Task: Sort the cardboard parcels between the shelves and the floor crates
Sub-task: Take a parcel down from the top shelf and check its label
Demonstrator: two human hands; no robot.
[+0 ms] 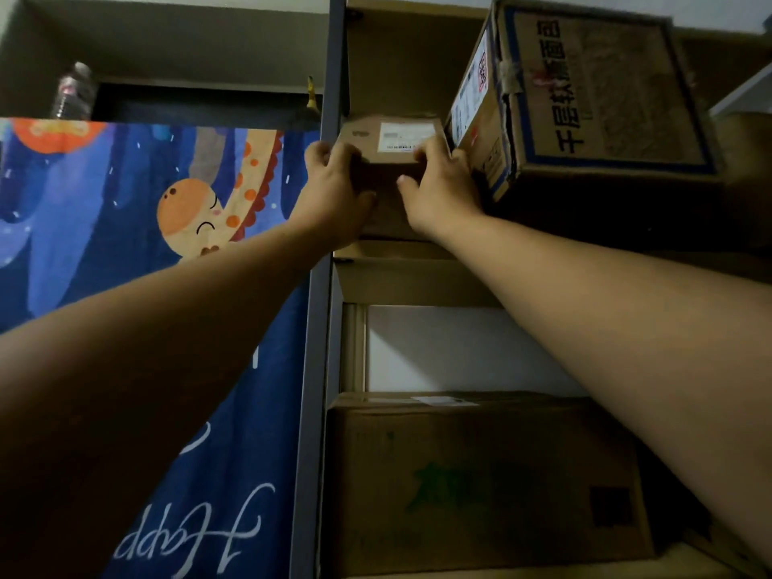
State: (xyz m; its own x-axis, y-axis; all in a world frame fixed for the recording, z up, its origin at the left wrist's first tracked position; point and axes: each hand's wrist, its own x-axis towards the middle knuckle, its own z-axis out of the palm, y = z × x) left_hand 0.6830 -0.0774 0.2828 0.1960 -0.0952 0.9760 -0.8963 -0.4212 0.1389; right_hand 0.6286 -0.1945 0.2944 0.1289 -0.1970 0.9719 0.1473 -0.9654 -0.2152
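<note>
A small cardboard parcel (388, 160) with a white label on top sits at the front of the upper shelf (401, 249). My left hand (334, 194) grips its left side, fingers curled over the top edge. My right hand (438, 190) grips its right side, thumb on the front face. Both arms reach up from below. Right beside it stands a large carton (585, 98) with blue borders and printed characters, touching or nearly touching my right hand. The lower part of the small parcel is in shadow.
A big brown carton (480, 478) fills the shelf below. A grey metal upright (321, 286) bounds the shelf on the left. Left of it hangs a blue cartoon curtain (125, 244), with a plastic bottle (75, 91) on the ledge above.
</note>
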